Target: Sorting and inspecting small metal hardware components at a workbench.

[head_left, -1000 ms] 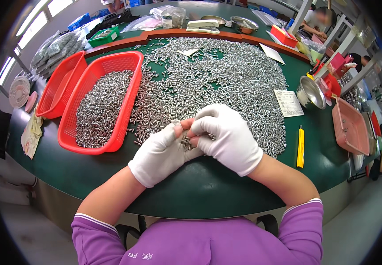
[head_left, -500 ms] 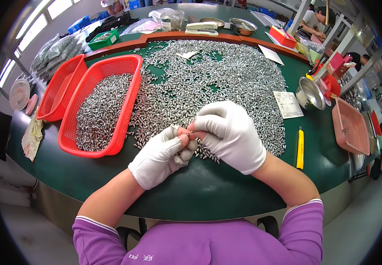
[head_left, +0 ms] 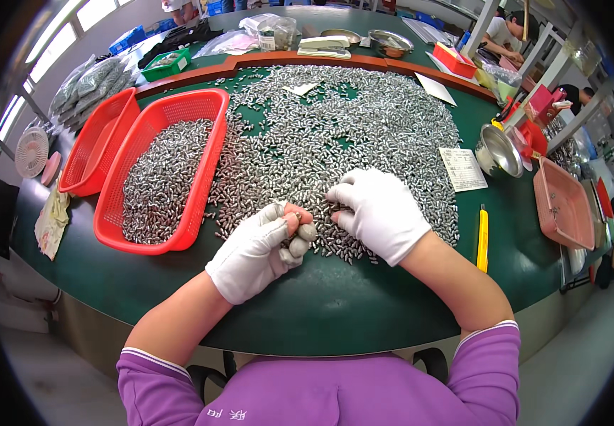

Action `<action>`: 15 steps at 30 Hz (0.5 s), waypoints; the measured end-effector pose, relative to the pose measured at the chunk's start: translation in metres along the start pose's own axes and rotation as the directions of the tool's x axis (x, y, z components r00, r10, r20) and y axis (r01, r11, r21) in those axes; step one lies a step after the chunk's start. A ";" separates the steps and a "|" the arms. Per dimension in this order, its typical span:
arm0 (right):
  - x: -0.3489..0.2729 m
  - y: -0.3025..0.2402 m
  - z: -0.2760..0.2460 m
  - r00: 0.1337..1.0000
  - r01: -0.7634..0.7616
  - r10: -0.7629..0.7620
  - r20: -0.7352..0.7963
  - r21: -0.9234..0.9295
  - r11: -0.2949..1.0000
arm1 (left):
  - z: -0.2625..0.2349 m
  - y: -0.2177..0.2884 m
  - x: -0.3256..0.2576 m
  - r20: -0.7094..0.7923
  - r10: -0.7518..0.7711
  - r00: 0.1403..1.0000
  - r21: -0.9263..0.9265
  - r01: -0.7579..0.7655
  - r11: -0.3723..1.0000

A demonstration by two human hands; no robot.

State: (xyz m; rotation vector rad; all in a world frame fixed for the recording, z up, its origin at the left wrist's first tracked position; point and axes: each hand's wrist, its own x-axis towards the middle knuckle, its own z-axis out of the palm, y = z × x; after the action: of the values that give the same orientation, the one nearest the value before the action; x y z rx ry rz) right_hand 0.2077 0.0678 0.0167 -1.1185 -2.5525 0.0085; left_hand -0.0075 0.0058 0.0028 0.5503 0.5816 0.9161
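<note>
Both hands wear white gloves. My left hand (head_left: 257, 248) is curled near the front edge of a large heap of small silver metal parts (head_left: 335, 135), pinching a few of the parts between bare fingertips. My right hand (head_left: 380, 213) lies palm down on the near edge of the heap, fingers spread over the parts. The two hands are a little apart. A red plastic basket (head_left: 200, 188) to the left of my left hand holds many of the same silver parts.
A second red basket (head_left: 97, 153) stands left of the first. A yellow utility knife (head_left: 482, 238), a paper slip (head_left: 463, 169), a steel bowl (head_left: 499, 150) and a pink tray (head_left: 566, 206) lie to the right. A stapler (head_left: 325, 46) and bowls sit at the back. Another person (head_left: 506, 35) works far right.
The hands were joined together over a part; they have drawn apart. My left hand pulled back toward me with parts in it, my right hand settled onto the heap.
</note>
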 end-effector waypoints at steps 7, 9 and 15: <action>0.002 0.000 0.006 0.999 0.027 -0.023 -0.039 0.103 0.994 | -0.004 0.000 0.000 -0.008 -0.006 1.000 -0.057 0.006 0.998; 0.004 -0.001 0.003 0.996 0.036 -0.028 -0.084 0.097 0.995 | -0.001 0.001 0.000 -0.059 -0.010 0.998 -0.062 0.006 0.998; 0.004 -0.017 -0.015 0.949 0.207 -0.070 -0.307 0.445 0.871 | -0.004 0.000 -0.001 0.011 -0.042 0.999 0.020 0.042 0.999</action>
State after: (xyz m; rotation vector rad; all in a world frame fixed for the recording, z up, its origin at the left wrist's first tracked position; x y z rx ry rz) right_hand 0.1976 0.0573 0.0342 -0.6859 -2.1966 0.3890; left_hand -0.0106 0.0062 0.0006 0.5585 0.5901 0.8680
